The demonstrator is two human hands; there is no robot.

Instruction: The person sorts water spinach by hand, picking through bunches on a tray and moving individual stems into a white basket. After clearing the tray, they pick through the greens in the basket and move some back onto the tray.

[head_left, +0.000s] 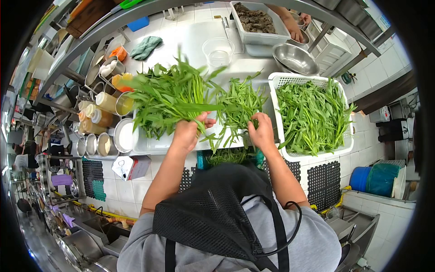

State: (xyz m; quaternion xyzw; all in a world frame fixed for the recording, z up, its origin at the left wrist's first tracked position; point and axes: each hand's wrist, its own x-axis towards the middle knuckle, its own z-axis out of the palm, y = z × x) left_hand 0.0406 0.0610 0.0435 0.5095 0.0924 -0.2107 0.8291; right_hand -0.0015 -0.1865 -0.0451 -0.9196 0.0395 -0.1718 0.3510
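Observation:
My left hand (186, 133) is closed around stems of long-leaved greens that look like water spinach, at the front of a large leafy heap (170, 97). To its right, my right hand (261, 132) has its fingers curled and pinched at the edge of a smaller pile of the same greens (240, 102). Both piles lie on the metal worktop (181, 38). A white perforated basket (275, 118) full of cut greens (310, 118) stands just right of my right hand. More green pieces (230, 156) sit in a container below the counter edge, partly hidden by my body.
Sauce bottles (105, 102) and metal pots (123, 135) line the left side. Behind are a clear plastic tub (218, 52), a green cloth (146, 48), a steel bowl (297, 59) and a bin of dark food (256, 20). Another person's hand (295, 32) works there. A metal shelf rail (97, 29) arches overhead.

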